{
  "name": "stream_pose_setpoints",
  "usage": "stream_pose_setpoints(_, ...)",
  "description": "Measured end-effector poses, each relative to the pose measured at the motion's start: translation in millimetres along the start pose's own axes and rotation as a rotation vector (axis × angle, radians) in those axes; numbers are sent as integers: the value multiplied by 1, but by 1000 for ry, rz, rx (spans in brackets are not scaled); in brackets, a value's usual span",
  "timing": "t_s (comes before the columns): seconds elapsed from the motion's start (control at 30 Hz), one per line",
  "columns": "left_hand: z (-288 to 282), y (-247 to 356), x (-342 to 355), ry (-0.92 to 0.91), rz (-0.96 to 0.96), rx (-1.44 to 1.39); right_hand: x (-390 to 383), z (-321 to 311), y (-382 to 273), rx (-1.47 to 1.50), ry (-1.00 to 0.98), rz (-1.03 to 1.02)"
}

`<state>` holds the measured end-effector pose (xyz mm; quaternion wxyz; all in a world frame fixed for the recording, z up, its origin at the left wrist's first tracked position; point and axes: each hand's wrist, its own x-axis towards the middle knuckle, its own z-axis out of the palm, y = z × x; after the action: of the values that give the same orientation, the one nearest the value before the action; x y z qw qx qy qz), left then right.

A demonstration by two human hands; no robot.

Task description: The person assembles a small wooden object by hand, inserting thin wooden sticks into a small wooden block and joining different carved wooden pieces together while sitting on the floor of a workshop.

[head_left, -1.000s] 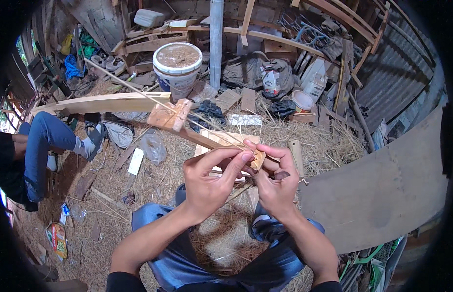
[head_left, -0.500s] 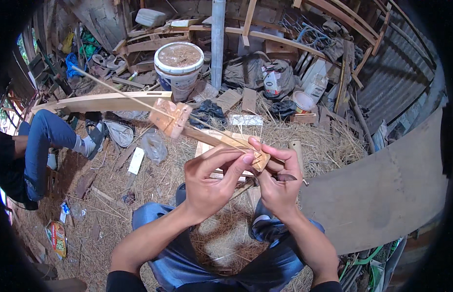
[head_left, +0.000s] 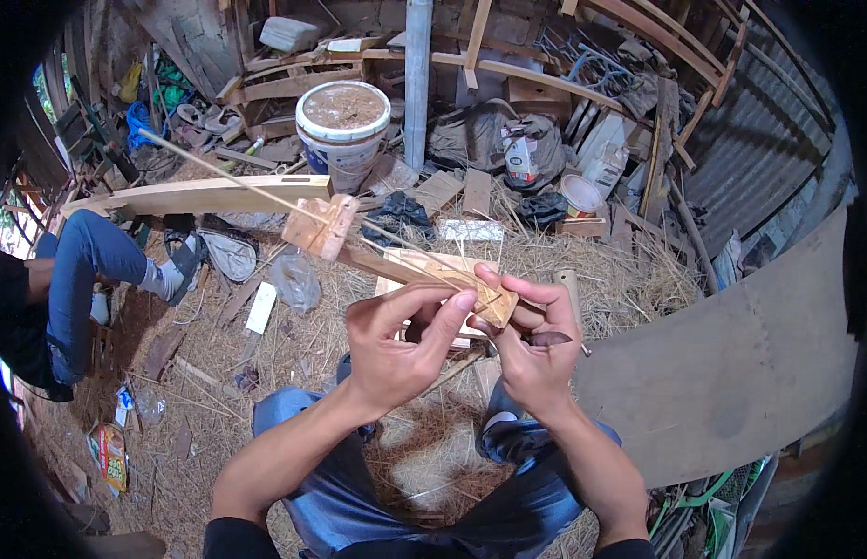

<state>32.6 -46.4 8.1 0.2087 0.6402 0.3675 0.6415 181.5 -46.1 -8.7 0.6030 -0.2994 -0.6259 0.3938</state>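
Note:
My left hand [head_left: 396, 345] and my right hand [head_left: 536, 363] both grip the near end of a wooden bar [head_left: 375, 263], where a light wooden tip [head_left: 494, 303] has thin cuts. A small wooden block [head_left: 317, 224] sits at the bar's far end. Thin pale sticks [head_left: 224, 171] run from the fingers across the block and out to the upper left. My left thumb and fingertips pinch near the sticks' near ends; my right fingers wrap around and under the tip. Beneath lie pale boards [head_left: 443, 265], partly hidden by my hands.
Another person's leg [head_left: 98, 256] is at the left. A long plank [head_left: 196, 196] and white bucket [head_left: 343, 130] stand beyond, near a pipe [head_left: 416, 84]. A large grey sheet [head_left: 713, 373] fills the right. Straw and scraps cover the floor [head_left: 200, 438] between wooden junk and walls.
My left thumb and fingertips have shifted slightly down and left, showing more of the cut tip. The long stick's far end has swung a little to the left. Both hands keep their grip.

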Motion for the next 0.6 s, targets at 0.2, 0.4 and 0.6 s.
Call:
stream_pose_setpoints(0.2, 0, -2, -1, 21, 64, -17, 1, 2, -3, 71, -11, 64)
stream_pose_setpoints(0.4, 0, -3, -2, 22, 72, 2, 2, 1, -3, 98, -39, 83)
stream_pose_setpoints(0.6, 1, 0, -1, 20, 91, -4, 1, -1, -1, 90, -46, 72)
